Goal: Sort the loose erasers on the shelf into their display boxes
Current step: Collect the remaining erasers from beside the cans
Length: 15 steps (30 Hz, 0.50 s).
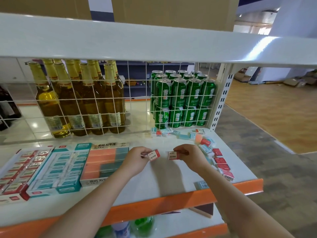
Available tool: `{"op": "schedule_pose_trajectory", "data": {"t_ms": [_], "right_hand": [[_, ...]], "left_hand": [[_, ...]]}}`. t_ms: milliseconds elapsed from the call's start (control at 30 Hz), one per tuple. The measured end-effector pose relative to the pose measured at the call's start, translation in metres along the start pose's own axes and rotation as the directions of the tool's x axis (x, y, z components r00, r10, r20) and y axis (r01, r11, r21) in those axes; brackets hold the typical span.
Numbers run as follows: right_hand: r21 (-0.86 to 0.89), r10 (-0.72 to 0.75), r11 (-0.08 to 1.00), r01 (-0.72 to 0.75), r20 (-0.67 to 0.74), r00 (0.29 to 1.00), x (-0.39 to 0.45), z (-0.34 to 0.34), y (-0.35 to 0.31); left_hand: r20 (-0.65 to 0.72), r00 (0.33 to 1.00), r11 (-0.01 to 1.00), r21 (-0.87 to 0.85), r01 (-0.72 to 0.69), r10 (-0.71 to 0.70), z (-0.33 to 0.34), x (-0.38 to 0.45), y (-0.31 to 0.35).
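My left hand [137, 156] pinches a small red-and-white eraser [154, 155] just above the white shelf [171, 177]. My right hand [187, 155] pinches a second red-and-white eraser [173, 155] beside it. Three display boxes stand at the left: a red box [22, 169], a teal box [63, 167], and a box of orange-and-teal erasers [106, 160]. Loose red, teal and orange erasers [217, 160] lie scattered along the shelf's right side, and more loose erasers [164, 132] sit at the back by the wire grid.
A white wire grid [130, 100] backs the shelf, with amber bottles [77, 100] and green cans [181, 98] behind it. An upper shelf [154, 43] overhangs. The orange front edge [171, 201] borders the shelf; a lower shelf holds more goods.
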State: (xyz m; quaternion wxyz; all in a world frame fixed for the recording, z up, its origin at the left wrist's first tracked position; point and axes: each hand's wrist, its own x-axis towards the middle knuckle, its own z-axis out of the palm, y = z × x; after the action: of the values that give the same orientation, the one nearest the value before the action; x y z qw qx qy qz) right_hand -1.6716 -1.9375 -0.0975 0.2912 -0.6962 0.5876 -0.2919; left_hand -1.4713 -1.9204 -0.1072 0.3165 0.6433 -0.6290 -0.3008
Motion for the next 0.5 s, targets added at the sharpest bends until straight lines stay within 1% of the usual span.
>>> {"op": "schedule_pose_trajectory", "data": {"t_ms": [67,133,200,333,500], "right_hand": [[0.036,-0.011,0.999,0.011,0.004,1.0,0.0,0.0,-0.006],[0.09,-0.002,0.996,0.003,-0.005,1.0,0.0,0.002,-0.011],[0.14,0.012,0.99,-0.012,0.003,1.0,0.001,0.006,-0.017],[0.123,0.004,0.992,-0.007,0.021,1.0,0.001,0.021,-0.031],[0.183,0.006,0.983,-0.014,0.039,0.999,0.001,0.044,-0.055]], "left_hand": [[-0.029,1.0,0.998,-0.061,0.007,-0.009,-0.006,0.0,0.0],[-0.049,0.999,0.996,-0.086,0.017,-0.021,-0.013,-0.001,0.0],[-0.038,0.999,0.997,-0.081,0.019,-0.023,-0.019,-0.002,-0.002],[-0.031,0.999,0.999,-0.036,0.027,-0.028,-0.034,-0.008,-0.007],[-0.015,0.999,0.999,-0.011,0.049,-0.049,-0.058,-0.018,-0.019]]}}
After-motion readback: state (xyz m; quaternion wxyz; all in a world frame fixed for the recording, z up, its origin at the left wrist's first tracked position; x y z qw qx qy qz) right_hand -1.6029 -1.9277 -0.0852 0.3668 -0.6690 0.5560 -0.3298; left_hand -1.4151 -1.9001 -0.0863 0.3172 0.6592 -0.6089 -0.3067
